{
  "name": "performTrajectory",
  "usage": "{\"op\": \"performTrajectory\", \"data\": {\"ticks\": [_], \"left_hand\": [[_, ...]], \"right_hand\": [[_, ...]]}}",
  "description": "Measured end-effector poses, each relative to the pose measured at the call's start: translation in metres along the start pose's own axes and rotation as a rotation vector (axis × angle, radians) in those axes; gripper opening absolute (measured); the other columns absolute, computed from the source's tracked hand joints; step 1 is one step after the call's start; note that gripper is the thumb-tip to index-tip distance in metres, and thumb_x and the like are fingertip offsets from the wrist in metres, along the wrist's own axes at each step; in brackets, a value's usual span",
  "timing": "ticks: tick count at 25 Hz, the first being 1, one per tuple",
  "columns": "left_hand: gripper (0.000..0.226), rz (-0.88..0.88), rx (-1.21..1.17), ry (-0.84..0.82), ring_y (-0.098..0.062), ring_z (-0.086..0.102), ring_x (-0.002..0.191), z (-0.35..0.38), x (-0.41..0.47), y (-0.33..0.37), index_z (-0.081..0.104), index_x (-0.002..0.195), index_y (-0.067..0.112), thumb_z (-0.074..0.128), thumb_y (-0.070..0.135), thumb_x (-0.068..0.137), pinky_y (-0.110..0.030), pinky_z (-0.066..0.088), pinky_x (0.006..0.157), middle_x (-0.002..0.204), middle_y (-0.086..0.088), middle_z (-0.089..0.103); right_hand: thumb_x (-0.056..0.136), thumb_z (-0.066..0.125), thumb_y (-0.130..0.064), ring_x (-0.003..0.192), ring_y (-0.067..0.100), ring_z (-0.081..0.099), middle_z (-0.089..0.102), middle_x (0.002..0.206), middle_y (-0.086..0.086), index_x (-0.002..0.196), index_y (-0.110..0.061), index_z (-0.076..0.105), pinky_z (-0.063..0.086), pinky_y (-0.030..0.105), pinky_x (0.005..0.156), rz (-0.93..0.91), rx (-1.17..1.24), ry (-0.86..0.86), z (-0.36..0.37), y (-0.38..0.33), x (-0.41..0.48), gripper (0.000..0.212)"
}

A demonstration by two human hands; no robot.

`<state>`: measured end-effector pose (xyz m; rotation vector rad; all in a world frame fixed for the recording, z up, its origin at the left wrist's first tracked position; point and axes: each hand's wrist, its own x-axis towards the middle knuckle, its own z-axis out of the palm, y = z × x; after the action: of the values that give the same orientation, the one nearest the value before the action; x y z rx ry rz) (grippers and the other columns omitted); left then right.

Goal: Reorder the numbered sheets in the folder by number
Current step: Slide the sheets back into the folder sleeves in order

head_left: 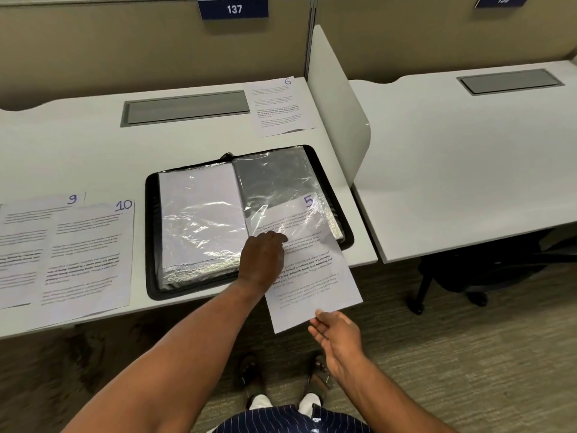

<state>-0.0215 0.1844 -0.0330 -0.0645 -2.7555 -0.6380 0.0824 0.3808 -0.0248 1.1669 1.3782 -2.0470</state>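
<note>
A black zip-around folder (153,232) lies open on the white desk (78,151), its clear plastic sleeves catching the light. The left-hand sleeve holds a blank-looking white page; the right-hand sleeve (274,179) shows dark backing at the top. A white printed sheet marked 5 (315,276) sits with its upper part inside that right sleeve, tilted, while its lower half sticks out past the folder and over the desk's near edge.

The left hand (263,256) rests on this sheet near the sleeve's mouth, fingers bent down onto it; I cannot tell whether they pinch the plastic or only press. The right hand (338,335) is relaxed with its palm turned up, fingers loose, its thumb tip touching the sheet's near edge.

A white printed sheet marked 6 (281,104) lies at the desk's far right corner, beside the white divider panel (337,98). At the left, a sheet marked 10 (90,251) overlaps a sheet marked 9 (22,239).
</note>
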Motion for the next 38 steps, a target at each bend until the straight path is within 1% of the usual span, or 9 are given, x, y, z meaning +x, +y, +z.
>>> {"op": "performTrajectory", "data": {"ticks": [3,6,11,14,18,23,26,33,38], "left_hand": [[0.025,0.014,-0.002,0.013,-0.029,0.068,0.079,0.001,-0.002,0.001,0.075,0.099,0.013,0.075,0.001,0.076,-0.038,0.052,0.070,0.090,-0.004,0.073],[0.027,0.038,0.024,0.009,-0.030,0.067,0.076,0.003,-0.005,0.001,0.074,0.097,0.014,0.075,0.000,0.073,-0.038,0.050,0.068,0.088,-0.004,0.072],[0.028,0.069,0.029,-0.005,-0.030,0.066,0.074,0.004,-0.004,0.003,0.074,0.097,0.013,0.075,-0.001,0.073,-0.038,0.050,0.066,0.086,-0.004,0.071],[0.028,0.065,0.034,0.002,-0.029,0.065,0.072,0.001,-0.002,0.006,0.073,0.096,0.013,0.077,-0.001,0.072,-0.038,0.050,0.065,0.085,-0.004,0.071],[0.024,0.059,0.065,-0.010,-0.028,0.066,0.073,0.001,-0.002,0.007,0.073,0.097,0.013,0.078,0.005,0.075,-0.039,0.052,0.066,0.086,-0.004,0.072],[0.020,0.047,0.105,-0.041,-0.029,0.066,0.071,0.004,0.005,0.007,0.074,0.094,0.015,0.077,0.008,0.075,-0.038,0.051,0.065,0.083,-0.003,0.071],[0.020,0.031,0.111,-0.039,-0.028,0.066,0.072,0.004,0.006,0.009,0.074,0.093,0.016,0.077,0.008,0.074,-0.037,0.049,0.066,0.082,-0.002,0.071],[0.022,-0.032,0.106,-0.027,-0.027,0.066,0.072,0.002,0.001,0.015,0.074,0.096,0.015,0.076,0.007,0.075,-0.037,0.050,0.064,0.083,-0.003,0.071],[0.025,-0.107,0.101,0.040,-0.027,0.069,0.072,-0.003,0.004,0.021,0.076,0.096,0.014,0.078,0.004,0.073,-0.037,0.053,0.063,0.084,-0.003,0.074]], "right_hand": [[0.094,0.064,0.005,0.083,0.026,0.068,0.070,0.088,0.016,0.101,0.002,0.067,0.058,0.039,0.080,0.009,0.041,-0.035,-0.003,0.011,-0.010,0.008],[0.094,0.064,0.003,0.084,0.025,0.069,0.072,0.095,0.017,0.110,-0.001,0.067,0.057,0.038,0.077,0.027,0.027,-0.055,0.001,0.019,-0.014,0.016],[0.096,0.064,0.000,0.093,0.026,0.071,0.075,0.106,0.016,0.113,-0.006,0.067,0.059,0.040,0.083,0.014,-0.016,-0.019,0.020,0.013,-0.006,0.019],[0.097,0.064,-0.004,0.094,0.022,0.072,0.075,0.106,0.013,0.114,-0.011,0.067,0.059,0.037,0.078,-0.019,-0.055,0.004,0.036,0.000,0.005,0.019],[0.096,0.065,-0.005,0.100,0.025,0.071,0.074,0.106,0.009,0.111,-0.014,0.067,0.060,0.038,0.081,-0.055,-0.101,0.041,0.035,-0.013,0.016,0.018],[0.092,0.073,-0.005,0.094,0.024,0.075,0.075,0.103,0.014,0.108,-0.007,0.068,0.062,0.035,0.076,-0.043,-0.120,0.112,0.019,-0.005,0.025,0.017],[0.091,0.074,-0.003,0.093,0.024,0.075,0.075,0.101,0.015,0.105,-0.005,0.069,0.063,0.037,0.081,-0.052,-0.099,0.092,0.034,-0.013,0.027,0.015],[0.092,0.070,0.000,0.092,0.025,0.075,0.075,0.097,0.015,0.099,-0.006,0.070,0.063,0.039,0.085,-0.088,-0.114,0.029,0.071,-0.055,0.039,0.009],[0.092,0.071,-0.005,0.088,0.024,0.075,0.076,0.094,0.011,0.094,-0.008,0.070,0.064,0.039,0.081,-0.135,-0.208,0.020,0.086,-0.068,0.048,0.004]]}}
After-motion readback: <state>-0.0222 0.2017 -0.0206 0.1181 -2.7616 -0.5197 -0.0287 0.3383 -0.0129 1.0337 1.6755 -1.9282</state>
